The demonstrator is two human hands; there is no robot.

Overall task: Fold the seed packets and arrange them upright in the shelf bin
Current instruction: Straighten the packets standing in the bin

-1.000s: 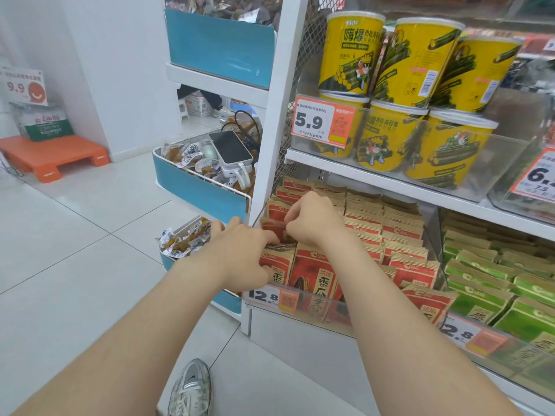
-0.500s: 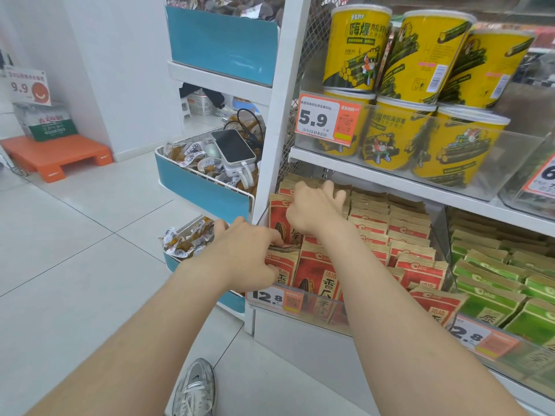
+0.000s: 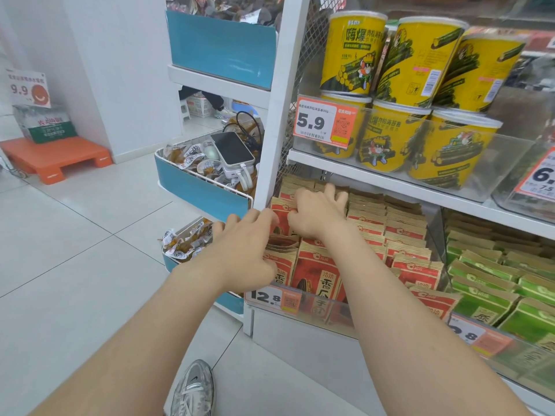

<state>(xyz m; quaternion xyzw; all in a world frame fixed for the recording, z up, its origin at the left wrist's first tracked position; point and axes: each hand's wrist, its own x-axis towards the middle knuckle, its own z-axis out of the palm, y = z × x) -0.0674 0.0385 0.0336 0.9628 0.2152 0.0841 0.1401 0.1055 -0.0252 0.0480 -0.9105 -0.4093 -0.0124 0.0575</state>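
Shop aisle, white tile floor (image 3: 75,235), white shelf upright (image 3: 279,115); I log the following

- shelf bin (image 3: 339,321): clear-fronted, on the lower shelf, packed with rows of red seed packets (image 3: 405,235) standing upright with their kraft tops folded over
- raised packet (image 3: 280,216): red, in the bin's front-left corner just beside the upright, long axis vertical, standing taller than its neighbours; I judge its top is not yet folded
- left hand (image 3: 240,250): fingers curled onto the raised packet's left edge, thumb hidden from me
- right hand (image 3: 318,214): fingers spread straight over the tops of the rows behind, gripping nothing I can see
- relation: the raised packet sits between both hands, just ahead of the left fingertips, and the left is nearer; I judge that folding its top down comes next
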